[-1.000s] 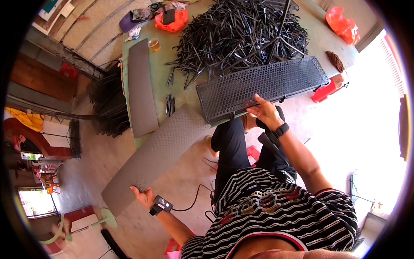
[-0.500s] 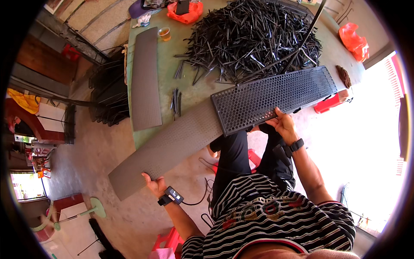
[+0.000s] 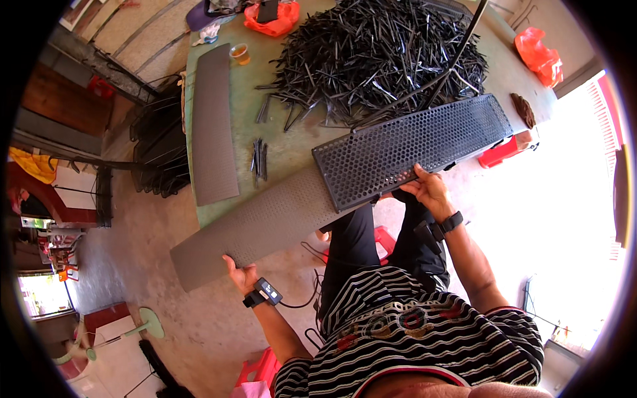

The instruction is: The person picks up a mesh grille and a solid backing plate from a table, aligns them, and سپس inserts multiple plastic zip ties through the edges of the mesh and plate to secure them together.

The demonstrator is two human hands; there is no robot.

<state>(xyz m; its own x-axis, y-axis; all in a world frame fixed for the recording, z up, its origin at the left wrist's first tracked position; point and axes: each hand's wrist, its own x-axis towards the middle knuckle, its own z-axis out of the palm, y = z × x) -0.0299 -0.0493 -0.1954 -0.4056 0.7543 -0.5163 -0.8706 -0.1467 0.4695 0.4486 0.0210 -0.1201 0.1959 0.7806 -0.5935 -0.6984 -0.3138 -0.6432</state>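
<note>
My left grip [image 3: 243, 275] is at the near edge of the sheet [image 3: 265, 222], my right grip [image 3: 430, 192] at the near edge of the grille [image 3: 411, 152], which covers the sheet's right end. Beyond, on the counter [image 3: 247, 106], lies the pile [image 3: 381, 60]; left of it, loose sticks [image 3: 259, 161], then the second sheet [image 3: 213, 132], the cup [image 3: 240, 54] beside its far end. The bag [image 3: 538, 56] lies right of the pile.

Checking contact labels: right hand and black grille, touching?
Touching. The head view shows the right hand at the near edge of the black grille, its thumb overlapping the perforated face.
</note>
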